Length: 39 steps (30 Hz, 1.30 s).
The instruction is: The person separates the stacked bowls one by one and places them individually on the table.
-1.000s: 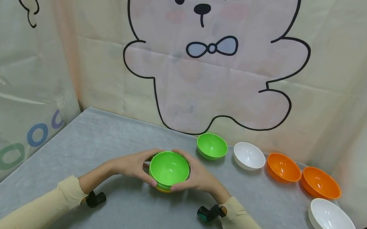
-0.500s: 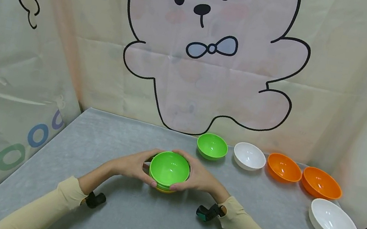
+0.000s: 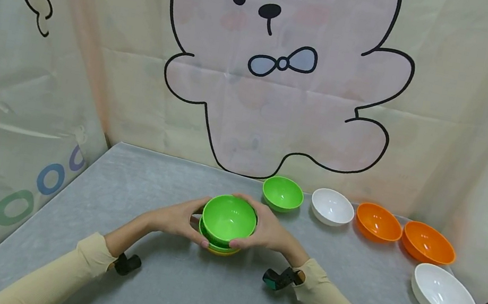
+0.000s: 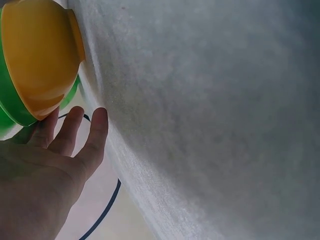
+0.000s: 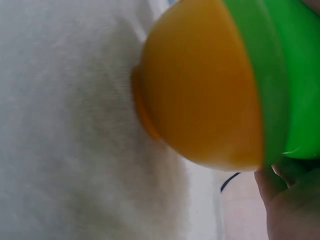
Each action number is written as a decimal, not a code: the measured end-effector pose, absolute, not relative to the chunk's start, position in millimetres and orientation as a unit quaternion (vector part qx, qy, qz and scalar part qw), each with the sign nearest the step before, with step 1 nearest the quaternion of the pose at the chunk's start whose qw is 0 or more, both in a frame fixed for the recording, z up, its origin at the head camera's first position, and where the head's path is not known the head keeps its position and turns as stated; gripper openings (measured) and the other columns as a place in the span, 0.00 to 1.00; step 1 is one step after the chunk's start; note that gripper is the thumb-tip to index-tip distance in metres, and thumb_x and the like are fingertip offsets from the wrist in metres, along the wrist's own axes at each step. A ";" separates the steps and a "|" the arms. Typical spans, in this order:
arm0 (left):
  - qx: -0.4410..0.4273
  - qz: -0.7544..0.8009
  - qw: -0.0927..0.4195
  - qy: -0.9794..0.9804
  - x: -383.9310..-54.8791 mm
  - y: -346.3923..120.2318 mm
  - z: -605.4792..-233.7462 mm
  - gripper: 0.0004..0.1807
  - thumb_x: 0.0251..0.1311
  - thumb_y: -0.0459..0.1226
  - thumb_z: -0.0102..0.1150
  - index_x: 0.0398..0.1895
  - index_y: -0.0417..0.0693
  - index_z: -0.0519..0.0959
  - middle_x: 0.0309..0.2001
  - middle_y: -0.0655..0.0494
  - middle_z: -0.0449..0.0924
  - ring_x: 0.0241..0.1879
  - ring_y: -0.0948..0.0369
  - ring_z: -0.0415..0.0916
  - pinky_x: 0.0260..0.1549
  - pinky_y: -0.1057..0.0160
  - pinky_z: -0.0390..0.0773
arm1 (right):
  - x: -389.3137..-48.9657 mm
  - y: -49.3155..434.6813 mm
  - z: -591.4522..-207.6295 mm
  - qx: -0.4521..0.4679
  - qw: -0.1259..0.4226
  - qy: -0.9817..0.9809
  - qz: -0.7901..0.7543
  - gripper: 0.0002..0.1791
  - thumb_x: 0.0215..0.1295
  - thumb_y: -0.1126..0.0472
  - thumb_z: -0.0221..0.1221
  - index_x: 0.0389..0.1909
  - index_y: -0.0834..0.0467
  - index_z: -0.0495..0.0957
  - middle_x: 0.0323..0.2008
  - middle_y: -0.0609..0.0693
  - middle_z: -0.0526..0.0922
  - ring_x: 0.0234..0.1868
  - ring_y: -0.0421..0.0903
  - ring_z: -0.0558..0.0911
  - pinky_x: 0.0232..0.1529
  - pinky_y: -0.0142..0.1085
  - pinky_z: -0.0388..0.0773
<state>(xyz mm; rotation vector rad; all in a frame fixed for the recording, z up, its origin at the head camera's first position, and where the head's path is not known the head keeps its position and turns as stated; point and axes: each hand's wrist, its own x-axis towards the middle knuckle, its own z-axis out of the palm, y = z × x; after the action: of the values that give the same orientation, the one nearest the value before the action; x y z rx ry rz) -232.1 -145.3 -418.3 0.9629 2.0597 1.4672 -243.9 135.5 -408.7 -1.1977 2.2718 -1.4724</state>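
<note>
Two green bowls and an orange-yellow bowl stand nested at the middle of the table. The upper green bowl sits raised and shifted to the right above the lower green bowl. Beneath them shows the orange-yellow bowl, its foot near the cloth. My left hand holds the lower green bowl from the left, thumb in front. In the left wrist view some of its fingers extend past the orange-yellow bowl. From the right, my right hand grips the upper green bowl, thumb at its front.
Along the back right stand another green bowl, a white bowl and two orange bowls, one nearer, one farther right. A larger white bowl lies near the right edge of the grey-covered table.
My right hand has lifted the upper green bowl slightly up and to the right, opening a gap above the lower one. My left hand has stayed in place.
</note>
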 end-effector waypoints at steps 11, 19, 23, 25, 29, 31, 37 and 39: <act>0.349 0.521 0.215 0.749 -231.1 -143.6 -415.6 0.53 0.54 0.37 0.78 0.79 0.44 0.54 0.73 0.48 0.59 0.70 0.47 0.62 0.60 0.51 0.73 | -246.7 159.6 -392.4 -0.402 0.017 0.778 -0.483 0.57 0.43 0.55 0.82 0.75 0.55 0.64 0.66 0.50 0.73 0.62 0.50 0.73 0.61 0.48 0.71; 0.347 0.494 0.200 0.772 -231.8 -143.3 -418.6 0.53 0.56 0.44 0.77 0.80 0.49 0.55 0.75 0.55 0.57 0.70 0.51 0.62 0.60 0.54 0.73 | -240.8 194.2 -381.6 -0.377 0.015 0.776 -0.505 0.58 0.41 0.68 0.81 0.76 0.55 0.63 0.70 0.53 0.68 0.64 0.54 0.70 0.59 0.44 0.73; 0.353 0.495 0.185 0.772 -232.2 -142.1 -419.2 0.51 0.56 0.43 0.76 0.79 0.51 0.56 0.74 0.56 0.59 0.68 0.52 0.65 0.60 0.54 0.73 | -240.3 209.8 -381.5 -0.365 0.007 0.788 -0.495 0.57 0.42 0.65 0.82 0.76 0.56 0.63 0.68 0.53 0.70 0.61 0.54 0.72 0.57 0.44 0.75; 0.355 0.493 0.181 0.773 -232.1 -141.1 -419.1 0.50 0.56 0.43 0.76 0.79 0.50 0.57 0.74 0.56 0.60 0.67 0.52 0.65 0.60 0.54 0.73 | -239.8 215.9 -382.7 -0.361 0.000 0.795 -0.487 0.57 0.42 0.64 0.82 0.76 0.57 0.63 0.68 0.53 0.70 0.60 0.53 0.72 0.57 0.43 0.75; 0.350 0.490 0.184 0.777 -231.4 -139.4 -417.8 0.50 0.56 0.43 0.76 0.79 0.50 0.57 0.73 0.57 0.61 0.67 0.54 0.66 0.59 0.56 0.74 | -237.6 225.4 -383.9 -0.353 -0.008 0.802 -0.481 0.58 0.40 0.65 0.82 0.75 0.58 0.64 0.67 0.54 0.72 0.61 0.54 0.72 0.59 0.40 0.73; 0.348 0.489 0.185 0.779 -231.5 -139.0 -417.4 0.51 0.56 0.43 0.76 0.79 0.49 0.57 0.73 0.57 0.61 0.67 0.54 0.66 0.59 0.56 0.74 | -236.8 229.9 -384.6 -0.348 -0.010 0.806 -0.479 0.57 0.40 0.64 0.82 0.75 0.58 0.64 0.66 0.54 0.72 0.61 0.53 0.72 0.60 0.38 0.72; 0.350 0.481 0.183 0.782 -232.1 -138.5 -417.0 0.50 0.57 0.44 0.76 0.79 0.48 0.57 0.73 0.54 0.61 0.68 0.52 0.65 0.59 0.55 0.74 | -232.6 243.1 -386.3 -0.337 -0.017 0.819 -0.465 0.57 0.40 0.61 0.83 0.74 0.59 0.64 0.68 0.54 0.71 0.63 0.53 0.70 0.61 0.38 0.70; 0.354 0.480 0.181 0.782 -232.1 -138.5 -416.9 0.50 0.58 0.43 0.75 0.79 0.48 0.57 0.74 0.52 0.61 0.68 0.51 0.65 0.59 0.54 0.74 | -231.4 248.1 -388.1 -0.333 -0.021 0.823 -0.459 0.57 0.40 0.61 0.83 0.74 0.58 0.65 0.68 0.54 0.70 0.62 0.53 0.70 0.60 0.38 0.71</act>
<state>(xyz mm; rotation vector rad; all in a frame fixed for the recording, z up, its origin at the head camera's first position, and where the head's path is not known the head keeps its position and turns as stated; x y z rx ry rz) -232.1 -138.5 -416.9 0.9989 2.2090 1.3560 -231.4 248.1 -388.1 -1.0602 2.6214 -1.4631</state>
